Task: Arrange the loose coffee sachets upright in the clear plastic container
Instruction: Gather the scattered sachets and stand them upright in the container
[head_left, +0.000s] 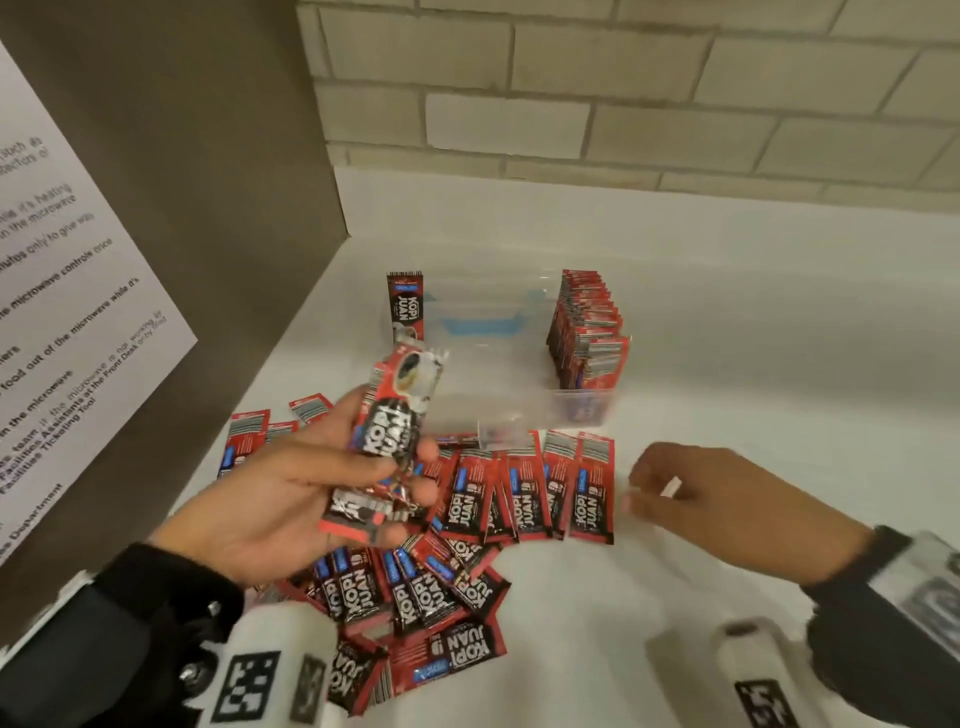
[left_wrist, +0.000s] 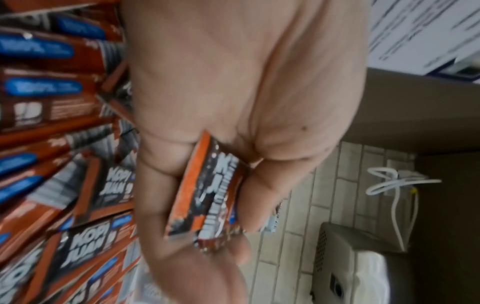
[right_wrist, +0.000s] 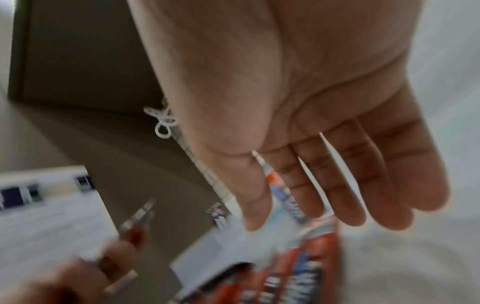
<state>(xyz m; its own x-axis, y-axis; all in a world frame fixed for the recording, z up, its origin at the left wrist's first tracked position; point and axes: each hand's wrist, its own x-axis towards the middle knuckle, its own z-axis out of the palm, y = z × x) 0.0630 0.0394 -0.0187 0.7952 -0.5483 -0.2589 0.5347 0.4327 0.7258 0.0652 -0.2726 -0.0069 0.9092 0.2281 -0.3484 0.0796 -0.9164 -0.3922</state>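
My left hand (head_left: 332, 488) grips a small stack of red-and-black coffee sachets (head_left: 387, 441) above the loose pile (head_left: 441, 587); the left wrist view shows the same stack (left_wrist: 207, 195) pinched between thumb and fingers. The clear plastic container (head_left: 514, 374) stands beyond, with a row of sachets upright (head_left: 587, 332) along its right side and one sachet (head_left: 405, 306) upright at its left end. My right hand (head_left: 691, 493) hovers empty, fingers relaxed, just right of a fanned row of sachets (head_left: 535, 488). In the blurred right wrist view its fingers (right_wrist: 337, 181) are straight.
A white counter (head_left: 753, 364) carries everything. A brown panel (head_left: 208, 182) with a printed paper notice (head_left: 62, 312) walls off the left side. A tiled wall (head_left: 623, 93) runs along the back. Bare counter lies right of the container.
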